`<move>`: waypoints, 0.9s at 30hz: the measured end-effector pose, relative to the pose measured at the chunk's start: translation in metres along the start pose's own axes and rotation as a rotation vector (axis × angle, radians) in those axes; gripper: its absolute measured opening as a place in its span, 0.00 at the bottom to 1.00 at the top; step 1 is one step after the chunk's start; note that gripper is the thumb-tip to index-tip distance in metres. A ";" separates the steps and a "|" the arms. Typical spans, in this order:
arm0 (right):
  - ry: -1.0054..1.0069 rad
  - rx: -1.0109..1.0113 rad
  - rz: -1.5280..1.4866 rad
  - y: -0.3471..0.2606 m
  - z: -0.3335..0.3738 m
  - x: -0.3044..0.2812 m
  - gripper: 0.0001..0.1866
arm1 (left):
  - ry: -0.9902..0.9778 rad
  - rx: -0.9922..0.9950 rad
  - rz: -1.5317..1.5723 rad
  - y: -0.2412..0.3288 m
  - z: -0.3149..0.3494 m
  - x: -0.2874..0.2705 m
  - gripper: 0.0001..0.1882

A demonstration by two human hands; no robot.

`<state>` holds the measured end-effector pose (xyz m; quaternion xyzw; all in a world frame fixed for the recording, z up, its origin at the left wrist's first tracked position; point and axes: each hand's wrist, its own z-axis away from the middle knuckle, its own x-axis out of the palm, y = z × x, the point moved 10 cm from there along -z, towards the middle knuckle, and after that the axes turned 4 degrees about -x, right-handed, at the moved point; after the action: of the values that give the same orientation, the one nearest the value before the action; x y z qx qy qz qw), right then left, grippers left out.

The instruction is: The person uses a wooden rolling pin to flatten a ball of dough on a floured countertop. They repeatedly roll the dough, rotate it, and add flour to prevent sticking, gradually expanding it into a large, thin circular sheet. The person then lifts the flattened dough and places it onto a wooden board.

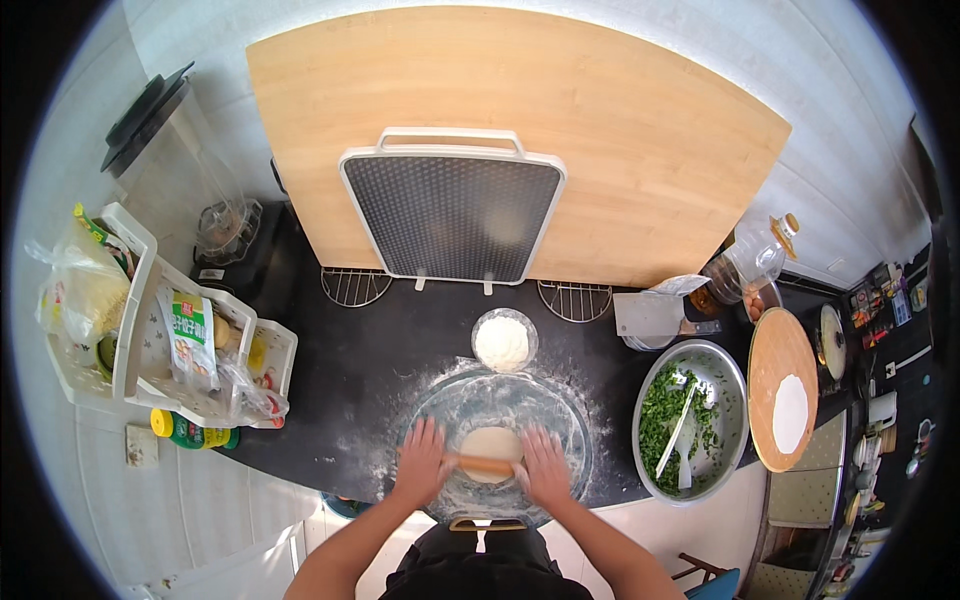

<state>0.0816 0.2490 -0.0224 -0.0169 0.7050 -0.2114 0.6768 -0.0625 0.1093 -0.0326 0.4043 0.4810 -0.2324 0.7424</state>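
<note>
A thin wooden rolling pin (485,464) lies across a flat round of dough (492,441) on a floured, see-through round mat (562,412). My left hand (424,465) rests on the pin's left end, fingers stretched forward and apart. At the opposite end lies my right hand (546,467), also flat with its fingers extended. Both palms touch the pin without fingers wrapped round it; the pin's tips are hidden beneath them. Just beyond the mat stands a small clear bowl of white flour (502,340).
On the right, a steel bowl (735,462) holds chopped greens, chopsticks and a spatula. Beside it, a round wooden board (768,350) carries a white dough sheet (790,415). White baskets (150,300) of packages stand left. A large wooden board (640,130) and a dark griddle-like panel (450,215) lean behind.
</note>
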 end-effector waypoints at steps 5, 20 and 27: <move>0.296 0.274 0.050 0.066 -0.078 -0.046 0.38 | 0.309 -0.029 -0.045 0.005 -0.092 -0.048 0.39; 0.319 0.224 0.057 0.051 -0.096 -0.036 0.37 | 0.327 -0.158 0.000 -0.022 -0.087 -0.055 0.41; 0.096 0.148 -0.045 0.030 0.012 -0.007 0.37 | 0.070 -0.001 0.016 0.009 0.016 -0.009 0.42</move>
<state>0.1015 0.2755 -0.0250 0.0272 0.7184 -0.2786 0.6368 -0.0514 0.1002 -0.0179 0.4156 0.5037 -0.2119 0.7271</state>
